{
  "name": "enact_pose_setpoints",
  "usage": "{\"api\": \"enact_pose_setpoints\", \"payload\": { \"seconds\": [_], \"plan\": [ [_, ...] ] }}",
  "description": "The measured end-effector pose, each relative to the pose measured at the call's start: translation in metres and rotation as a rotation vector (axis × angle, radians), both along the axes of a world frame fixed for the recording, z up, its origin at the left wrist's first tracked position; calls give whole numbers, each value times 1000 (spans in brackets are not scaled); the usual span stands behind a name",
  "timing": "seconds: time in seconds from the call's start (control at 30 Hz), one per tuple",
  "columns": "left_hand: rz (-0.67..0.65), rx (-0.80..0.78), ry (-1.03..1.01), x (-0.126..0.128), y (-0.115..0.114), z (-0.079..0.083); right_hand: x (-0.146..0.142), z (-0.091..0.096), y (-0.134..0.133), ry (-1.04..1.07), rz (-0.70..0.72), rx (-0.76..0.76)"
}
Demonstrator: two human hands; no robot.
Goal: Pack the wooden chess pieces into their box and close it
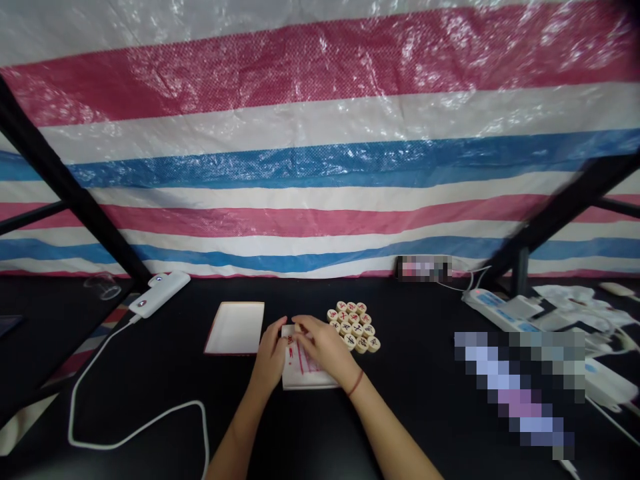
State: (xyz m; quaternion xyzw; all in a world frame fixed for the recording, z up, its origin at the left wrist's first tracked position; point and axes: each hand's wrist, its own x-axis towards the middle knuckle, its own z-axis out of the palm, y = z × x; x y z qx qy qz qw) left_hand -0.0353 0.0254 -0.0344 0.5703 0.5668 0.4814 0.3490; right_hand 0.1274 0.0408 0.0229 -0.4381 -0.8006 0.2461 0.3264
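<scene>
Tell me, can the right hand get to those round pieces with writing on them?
Probably yes: the right hand is just beside the round pieces, and nothing seems to stand between them.

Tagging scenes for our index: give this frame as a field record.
surface: black table
left hand: at left edge of red-printed white item, sheet or box unclear
right hand: over the item's upper part, grip unclear
game pieces: xiangqi pieces, grouped beside right hand
left side: open box half, white inside; white cabled device
right side: power strip
backdrop: striped tarp
</scene>
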Motion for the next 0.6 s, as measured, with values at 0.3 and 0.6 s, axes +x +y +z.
{"api": "enact_pose_setpoints", "payload": {
  "seconds": [0.3, 0.6],
  "plan": [
    [-48, 84, 181, 0, 5, -3, 9, -11, 0, 158, 5, 79],
    [-55, 68, 167, -1, 6, -5, -1, -16, 0, -22, 70, 179]
  ]
}}
